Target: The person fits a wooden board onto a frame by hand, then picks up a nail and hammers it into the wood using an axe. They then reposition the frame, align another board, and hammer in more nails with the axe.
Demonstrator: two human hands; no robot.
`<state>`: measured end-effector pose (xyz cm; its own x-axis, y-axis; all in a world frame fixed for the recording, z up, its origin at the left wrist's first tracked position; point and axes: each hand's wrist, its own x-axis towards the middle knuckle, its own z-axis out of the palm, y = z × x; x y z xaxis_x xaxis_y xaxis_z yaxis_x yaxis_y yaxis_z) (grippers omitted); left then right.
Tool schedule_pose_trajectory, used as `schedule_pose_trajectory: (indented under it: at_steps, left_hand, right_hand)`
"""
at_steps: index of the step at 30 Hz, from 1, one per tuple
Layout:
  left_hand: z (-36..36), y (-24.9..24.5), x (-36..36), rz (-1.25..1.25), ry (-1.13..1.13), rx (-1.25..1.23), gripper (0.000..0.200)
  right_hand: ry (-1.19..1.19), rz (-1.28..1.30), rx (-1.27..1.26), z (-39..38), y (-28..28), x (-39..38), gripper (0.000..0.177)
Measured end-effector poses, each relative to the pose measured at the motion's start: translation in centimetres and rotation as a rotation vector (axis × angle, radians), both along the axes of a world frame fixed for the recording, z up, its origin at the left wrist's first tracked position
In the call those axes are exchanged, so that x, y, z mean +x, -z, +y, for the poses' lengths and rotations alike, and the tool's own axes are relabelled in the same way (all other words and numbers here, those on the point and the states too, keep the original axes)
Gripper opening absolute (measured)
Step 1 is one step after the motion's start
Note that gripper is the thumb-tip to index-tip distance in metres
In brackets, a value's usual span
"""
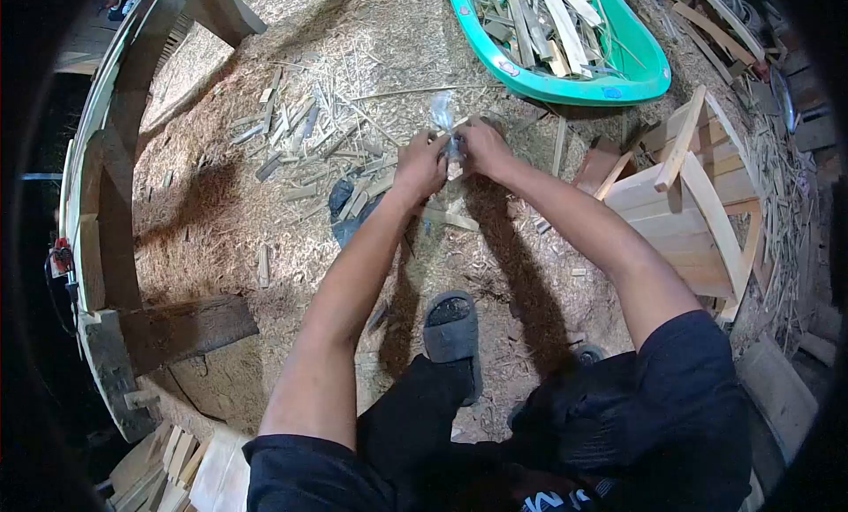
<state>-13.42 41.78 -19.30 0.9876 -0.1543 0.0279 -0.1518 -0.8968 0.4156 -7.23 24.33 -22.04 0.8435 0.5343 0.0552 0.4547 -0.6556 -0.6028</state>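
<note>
Standing on sawdust-strewn flr (199, 256). Seeing grn tub (579, 90) w/ wood offcuts (526, 26) at far R, plus joined-plank wooden pc (693, 251) at R; also, farther L, loose scraps (305, 128), w/ dk crumpled sheet (340, 197) just beside them. Wearing dk sandal (452, 340), nr side. Holding L hand (421, 164) and R hand (484, 148) close together at far centre, in a narrow pinch on small clear-plastic bundle (442, 113), btwn both, poking out on far side. Can't tell bundle's contents.
</note>
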Motion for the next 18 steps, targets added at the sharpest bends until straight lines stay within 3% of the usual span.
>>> schedule_pose_trajectory:
  at_steps: [4,9,14,18]
  left_hand:
    - [0.2,1.4,0.7,0.099,-0.017,0.069,0.036]
    - [0.9,2.1,1.1,-0.013,0.036,0.013,0.031]
    - [0.5,1.5,2.1,0.012,-0.009,0.007,0.027]
    - [-0.3,0.4,2.4,-0.035,-0.061,-0.170,0.024]
  right_hand:
    - [-0.003,-0.036,0.043,0.0,0.5,-0.1,0.020]
    - [0.000,-0.015,0.212,-0.7,0.8,-0.3,0.016]
    - [0.028,-0.058,0.120,-2.0,-0.3,-0.4,0.014]
    - [0.144,-0.113,0.116,-2.3,-1.0,-0.1,0.015]
